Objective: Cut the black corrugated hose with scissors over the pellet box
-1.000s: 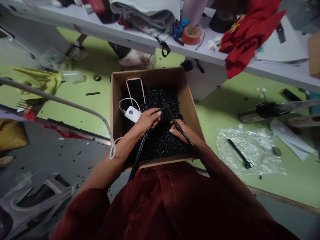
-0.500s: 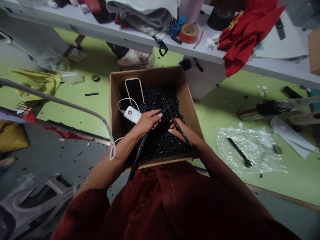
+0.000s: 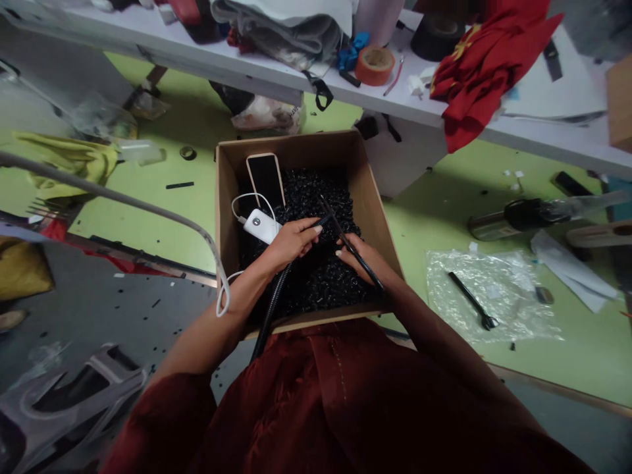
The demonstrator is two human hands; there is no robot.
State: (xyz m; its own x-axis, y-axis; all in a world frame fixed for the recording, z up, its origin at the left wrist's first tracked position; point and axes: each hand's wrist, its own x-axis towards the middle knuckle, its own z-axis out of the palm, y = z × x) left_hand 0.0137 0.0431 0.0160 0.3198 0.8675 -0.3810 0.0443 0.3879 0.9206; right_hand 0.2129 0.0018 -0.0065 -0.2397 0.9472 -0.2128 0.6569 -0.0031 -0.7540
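Observation:
My left hand (image 3: 293, 240) is closed round a black ribbed hose (image 3: 275, 299). The hose runs down over the near edge of a cardboard box (image 3: 380, 204), and its short end sticks out past my fingertips. In my right hand (image 3: 363, 257) lies a long, slim black tool (image 3: 340, 230), its narrow tip crossing close to the hose end; whether they touch I cannot tell. Beneath both hands the box holds a heap of small black cut pieces (image 3: 316, 283). A phone (image 3: 265, 178) leans in the far left corner, with a white power bank (image 3: 261, 225) and its cable before it.
A grey hose (image 3: 162, 220) arches in from the left. On the green surface to the right lie a plastic bag (image 3: 518, 303) with a black tool on it and a steel flask (image 3: 488, 220). Behind, a white shelf (image 3: 276, 79) carries orange tape (image 3: 374, 64) and red cloth (image 3: 486, 72).
My right thumb has shifted slightly on the tool, and the tool's rear end has moved a little to the right. The left hand and hose look almost unmoved.

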